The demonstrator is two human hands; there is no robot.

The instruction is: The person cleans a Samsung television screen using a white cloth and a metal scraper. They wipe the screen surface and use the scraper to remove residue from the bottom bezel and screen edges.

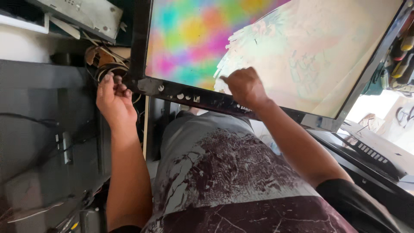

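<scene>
Screen panel [267, 47] tilts, long axis rising rightward; right hand [245, 87] pinches its film, left hand [113, 100] curls empty.

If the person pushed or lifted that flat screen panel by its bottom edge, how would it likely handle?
The flat screen panel looks broad and thin, so it would probably flex and tip if lifted one-sided. Its surface layer appears partly peeled near the right hand, suggesting it is fragile. The left hand at the bottom corner of the frame probably steadies it.

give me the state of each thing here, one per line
screen: tilted, half its surface film scraped away, colours showing
left hand: fist closed, gripping the frame's corner
right hand: closed, fingers pinched on the film edge
cables: loosely coiled behind the frame
</scene>
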